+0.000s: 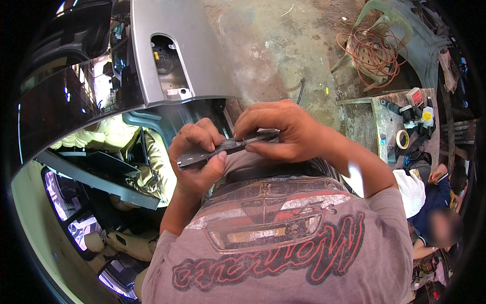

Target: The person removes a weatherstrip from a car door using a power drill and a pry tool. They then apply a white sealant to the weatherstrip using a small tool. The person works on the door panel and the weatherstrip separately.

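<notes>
Both my hands hold a narrow dark grey strip-shaped part [230, 147] in front of my waist; its exact kind I cannot make out. My left hand [195, 152] pinches its left end between thumb and fingers. Farther along, my right hand [286, 133] grips the right end, its fingertips on the upper edge. The part is tilted, its right end farther from me, and its surface looks scuffed. Just beyond my hands is the grey car body panel [212, 55] with an oblong lamp opening [169, 63], where a bit of yellow shows inside.
Left is the open car interior with a grey trim strip [101, 180]. At right stands a worn wooden table [380, 121] with tape [402, 139] and bottles. Behind it, an orange hose [374, 55] lies coiled on a green chair [400, 23]. A person [430, 202] sits at lower right.
</notes>
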Demonstrator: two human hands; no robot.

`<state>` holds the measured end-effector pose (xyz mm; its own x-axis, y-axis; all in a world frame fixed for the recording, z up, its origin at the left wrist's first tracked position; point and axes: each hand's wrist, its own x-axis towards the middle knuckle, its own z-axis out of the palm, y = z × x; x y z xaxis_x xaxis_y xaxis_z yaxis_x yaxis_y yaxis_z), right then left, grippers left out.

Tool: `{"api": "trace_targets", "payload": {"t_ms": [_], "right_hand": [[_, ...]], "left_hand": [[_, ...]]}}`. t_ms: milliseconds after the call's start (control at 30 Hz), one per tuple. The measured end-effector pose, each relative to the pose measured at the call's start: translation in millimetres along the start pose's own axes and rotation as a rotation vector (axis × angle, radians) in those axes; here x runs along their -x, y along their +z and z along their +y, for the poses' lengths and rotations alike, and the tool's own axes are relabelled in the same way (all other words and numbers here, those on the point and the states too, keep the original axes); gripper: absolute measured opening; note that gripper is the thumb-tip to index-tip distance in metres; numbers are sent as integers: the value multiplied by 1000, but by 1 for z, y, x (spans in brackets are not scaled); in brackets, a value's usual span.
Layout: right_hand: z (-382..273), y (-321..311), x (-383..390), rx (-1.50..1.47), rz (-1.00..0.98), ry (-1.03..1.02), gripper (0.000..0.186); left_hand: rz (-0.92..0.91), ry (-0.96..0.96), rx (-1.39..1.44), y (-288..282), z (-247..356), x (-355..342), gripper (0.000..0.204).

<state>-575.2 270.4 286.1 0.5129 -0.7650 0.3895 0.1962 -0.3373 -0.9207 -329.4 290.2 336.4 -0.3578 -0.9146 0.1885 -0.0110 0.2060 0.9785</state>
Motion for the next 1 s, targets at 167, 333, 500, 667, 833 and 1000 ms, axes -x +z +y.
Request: {"api": "trace_targets", "payload": {"t_ms": [167,333,500,667,833,1000], "right_hand": [[-7,8,-7,63,61,10,14],[-16,4,-11,189,27,5,8],[-36,-2,-23,321,-70,85,7],[-38,-4,-26,321,-103,139,6],[-41,1,-29,442,-109,159,13],[-28,7,-25,445,-38,113,14]], "left_hand": [[-12,21,-19,0,2,-1,22],[-22,45,-40,1,2,-2,22],[-46,71,-101,-2,-2,0,24],[-65,85,-121,1,-1,-1,25],[-67,96,-133,1,0,-1,26],[-53,77,-126,0,-1,-1,24]]}}
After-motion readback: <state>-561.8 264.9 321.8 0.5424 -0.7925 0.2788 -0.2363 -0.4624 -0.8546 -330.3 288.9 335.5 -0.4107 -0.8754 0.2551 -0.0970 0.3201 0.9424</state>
